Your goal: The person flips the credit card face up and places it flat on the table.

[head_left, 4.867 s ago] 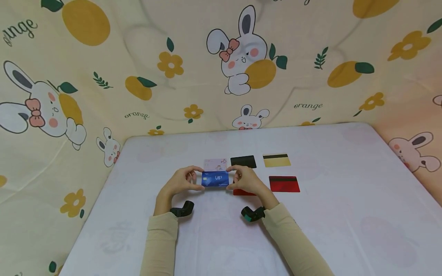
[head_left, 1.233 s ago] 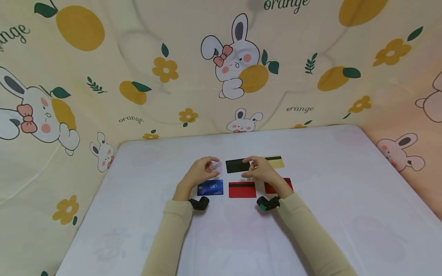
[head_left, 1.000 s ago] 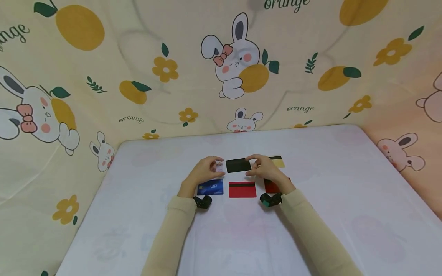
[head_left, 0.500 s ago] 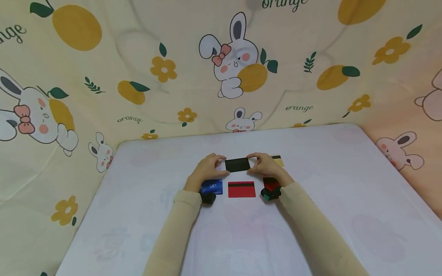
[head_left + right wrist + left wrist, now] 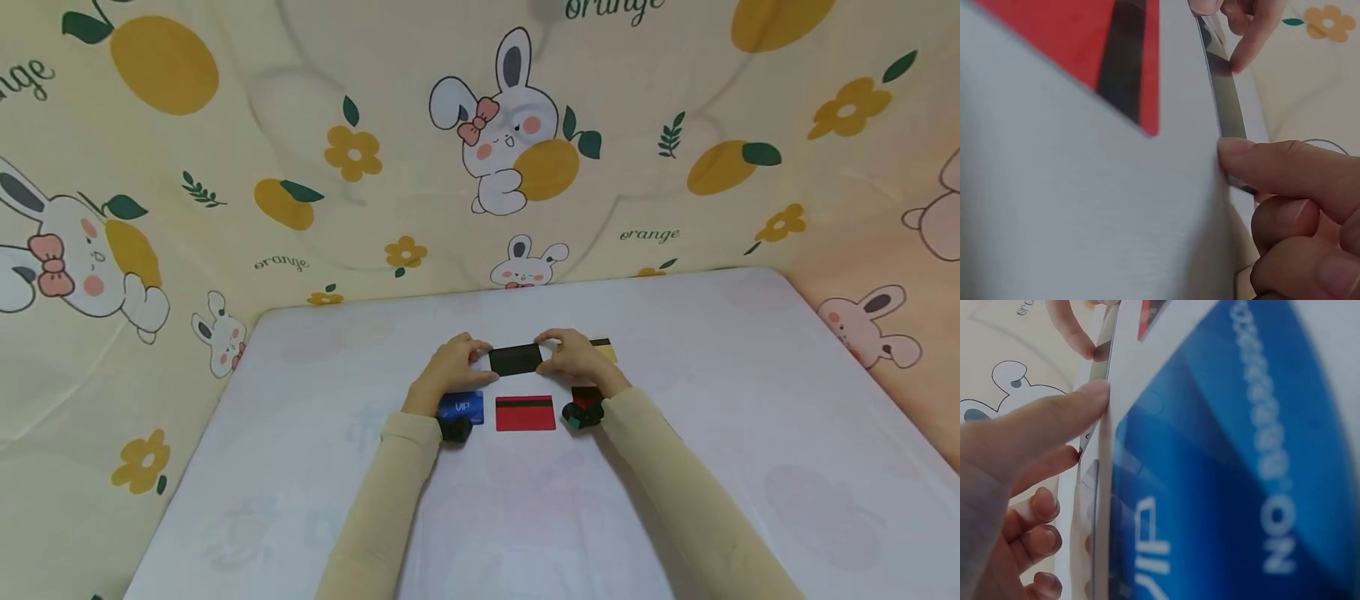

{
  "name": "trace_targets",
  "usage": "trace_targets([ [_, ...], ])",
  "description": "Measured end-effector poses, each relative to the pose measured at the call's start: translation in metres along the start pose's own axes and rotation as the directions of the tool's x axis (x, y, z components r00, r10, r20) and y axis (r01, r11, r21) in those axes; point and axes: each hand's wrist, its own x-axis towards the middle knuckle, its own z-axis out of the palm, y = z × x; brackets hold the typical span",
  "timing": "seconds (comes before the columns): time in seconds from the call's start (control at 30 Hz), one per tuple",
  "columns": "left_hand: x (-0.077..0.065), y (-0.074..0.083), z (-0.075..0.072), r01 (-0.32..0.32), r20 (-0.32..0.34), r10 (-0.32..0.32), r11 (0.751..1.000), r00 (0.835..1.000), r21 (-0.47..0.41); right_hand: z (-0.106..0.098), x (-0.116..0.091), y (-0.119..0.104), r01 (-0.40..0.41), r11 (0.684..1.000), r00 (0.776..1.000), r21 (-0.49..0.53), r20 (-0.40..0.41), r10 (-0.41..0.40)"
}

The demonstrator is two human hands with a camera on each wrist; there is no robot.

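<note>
A black card (image 5: pixel 515 360) lies in the back row on the table, its long sides running left to right. My left hand (image 5: pixel 450 367) pinches its left end, index finger at the far corner and thumb at the near one. At the opposite end my right hand (image 5: pixel 580 358) grips the two right corners the same way. In the right wrist view the black card (image 5: pixel 1230 106) appears nearly edge-on between both hands. A blue VIP card (image 5: pixel 462 407) lies below my left hand, filling much of the left wrist view. The pale pink card is mostly hidden behind my left fingers.
A red card (image 5: pixel 525 413) with a dark stripe lies in the front row. Another red card (image 5: pixel 587 395) is partly covered by my right wrist, and a gold card (image 5: pixel 604 350) shows behind my right hand. A patterned cloth (image 5: pixel 375 83) hangs behind the white-covered table (image 5: pixel 300 467).
Earlier both hands held the blue VIP card, which now lies in the front row. They have since moved to the back row, closed in on the black card and taken its ends.
</note>
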Motion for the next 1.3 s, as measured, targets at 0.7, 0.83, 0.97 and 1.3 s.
trace_targets([
  [0.7, -0.0011, 0.002, 0.0019, 0.022, 0.041, -0.021, 0.999, 0.999, -0.026, 0.0, 0.003, -0.007, -0.039, 0.999, 0.995, -0.028, 0.088, 0.041],
  [0.83, -0.0003, 0.0024, 0.0032, 0.047, 0.053, -0.046, 0.998, 0.998, -0.03, 0.0008, 0.0029, -0.006, -0.067, 0.998, 0.994, -0.014, 0.089, 0.068],
  [0.97, 0.0018, 0.0016, 0.0039, 0.02, 0.037, -0.018, 0.998, 0.999, -0.057, 0.0015, 0.0007, -0.0054, -0.06, 0.998, 0.996, -0.002, 0.061, 0.06],
  [1.3, 0.0078, -0.0046, 0.0041, -0.036, -0.022, 0.033, 0.99, 0.999, -0.14, 0.0017, -0.0022, -0.0077, -0.034, 0.999, 0.999, 0.03, 0.041, 0.033],
])
